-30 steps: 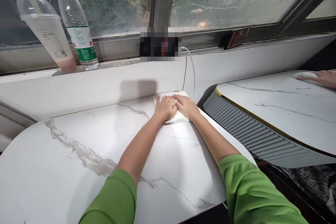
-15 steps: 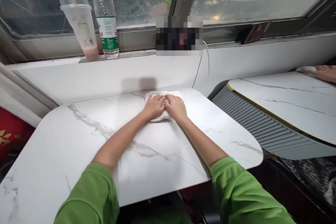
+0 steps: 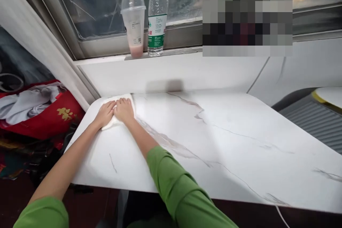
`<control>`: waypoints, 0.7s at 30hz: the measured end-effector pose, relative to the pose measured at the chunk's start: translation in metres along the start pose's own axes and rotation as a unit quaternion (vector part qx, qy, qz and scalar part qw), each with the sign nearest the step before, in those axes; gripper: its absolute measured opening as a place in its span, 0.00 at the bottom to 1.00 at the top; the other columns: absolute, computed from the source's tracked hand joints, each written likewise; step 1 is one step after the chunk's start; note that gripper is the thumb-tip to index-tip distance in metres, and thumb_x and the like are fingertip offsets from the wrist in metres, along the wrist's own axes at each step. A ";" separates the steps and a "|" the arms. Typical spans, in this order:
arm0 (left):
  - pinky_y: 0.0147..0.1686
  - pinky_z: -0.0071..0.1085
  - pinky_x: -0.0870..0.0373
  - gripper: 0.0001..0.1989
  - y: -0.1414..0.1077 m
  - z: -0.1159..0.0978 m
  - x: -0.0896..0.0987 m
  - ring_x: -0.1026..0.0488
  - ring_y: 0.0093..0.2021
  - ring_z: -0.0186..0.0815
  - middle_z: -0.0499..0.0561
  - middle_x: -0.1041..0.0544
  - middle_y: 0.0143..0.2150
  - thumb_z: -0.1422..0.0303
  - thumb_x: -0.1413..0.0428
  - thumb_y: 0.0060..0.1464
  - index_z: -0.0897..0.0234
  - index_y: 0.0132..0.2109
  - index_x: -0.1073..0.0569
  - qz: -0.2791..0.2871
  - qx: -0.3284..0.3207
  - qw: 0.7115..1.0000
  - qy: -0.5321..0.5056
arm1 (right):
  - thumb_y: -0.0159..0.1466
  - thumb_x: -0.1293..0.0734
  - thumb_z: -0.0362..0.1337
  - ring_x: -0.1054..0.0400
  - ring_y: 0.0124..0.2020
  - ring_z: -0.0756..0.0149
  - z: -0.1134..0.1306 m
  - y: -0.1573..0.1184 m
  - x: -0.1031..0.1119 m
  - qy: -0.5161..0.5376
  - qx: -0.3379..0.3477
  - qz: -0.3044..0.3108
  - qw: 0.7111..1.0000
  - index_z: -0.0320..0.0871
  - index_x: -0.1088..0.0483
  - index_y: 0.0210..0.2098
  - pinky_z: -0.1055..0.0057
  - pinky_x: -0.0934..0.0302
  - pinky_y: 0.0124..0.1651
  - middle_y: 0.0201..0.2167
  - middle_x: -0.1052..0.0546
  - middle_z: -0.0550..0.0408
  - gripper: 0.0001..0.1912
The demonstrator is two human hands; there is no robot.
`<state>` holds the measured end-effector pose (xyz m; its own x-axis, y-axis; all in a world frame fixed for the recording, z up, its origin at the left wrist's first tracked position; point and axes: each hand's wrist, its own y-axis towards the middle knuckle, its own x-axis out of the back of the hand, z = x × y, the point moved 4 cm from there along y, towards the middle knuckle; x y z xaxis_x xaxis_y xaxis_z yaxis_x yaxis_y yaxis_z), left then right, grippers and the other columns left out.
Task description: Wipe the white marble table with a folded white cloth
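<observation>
A white cloth (image 3: pixel 125 98) lies flat on the far left corner of a white marble-patterned table (image 3: pixel 213 139). My left hand (image 3: pixel 106 113) and my right hand (image 3: pixel 124 109) press down on it side by side, fingers flat and pointing toward the window wall. Most of the cloth is hidden under my hands. Both arms wear green sleeves.
On the window sill stand a domed plastic cup (image 3: pixel 133 21) with a pink drink and a plastic water bottle (image 3: pixel 157 16). A red bag with grey cloth (image 3: pixel 37 108) lies left of the table. A second table's edge (image 3: pixel 330 96) and a ribbed grey panel (image 3: pixel 312 119) are at right.
Both hands slid the cloth along the far edge from the table's right end to its left corner. The view turned left; the other person's hand on the neighbouring table is out of sight.
</observation>
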<state>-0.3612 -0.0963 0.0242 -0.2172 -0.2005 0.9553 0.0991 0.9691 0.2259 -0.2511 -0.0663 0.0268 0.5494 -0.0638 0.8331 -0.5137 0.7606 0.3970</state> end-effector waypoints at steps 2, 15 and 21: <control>0.63 0.43 0.47 0.20 -0.030 0.019 0.012 0.41 0.63 0.42 0.55 0.36 0.62 0.73 0.60 0.61 0.61 0.59 0.38 -0.025 0.046 0.998 0.027 | 0.65 0.46 0.35 0.43 0.60 0.50 0.030 0.003 -0.010 0.018 0.050 0.016 0.998 0.26 0.36 0.54 0.53 0.60 0.63 0.57 0.33 0.34 0.23; 0.56 0.68 0.54 0.26 -0.060 -0.146 -0.024 0.52 0.67 0.56 0.69 0.46 0.67 0.69 0.62 0.61 0.74 0.64 0.43 -0.005 0.203 0.974 0.102 | 0.60 0.43 0.31 0.40 0.59 0.66 -0.056 -0.060 0.054 0.072 0.260 0.089 0.959 0.40 0.34 0.54 0.64 0.54 0.64 0.57 0.30 0.51 0.23; 0.60 0.65 0.61 0.28 0.051 -0.305 -0.088 0.57 0.69 0.53 0.64 0.51 0.69 0.65 0.63 0.63 0.72 0.67 0.48 0.057 -0.014 0.998 -0.014 | 0.58 0.45 0.33 0.37 0.57 0.59 -0.244 -0.133 0.147 -0.013 0.038 0.026 0.999 0.38 0.33 0.53 0.58 0.47 0.60 0.55 0.29 0.46 0.25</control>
<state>-0.0412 -0.0731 0.0100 -0.2307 -0.0849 0.9693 0.1521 0.9808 0.1221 0.0589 -0.0192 0.0028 0.5043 -0.0427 0.8625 -0.5907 0.7115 0.3806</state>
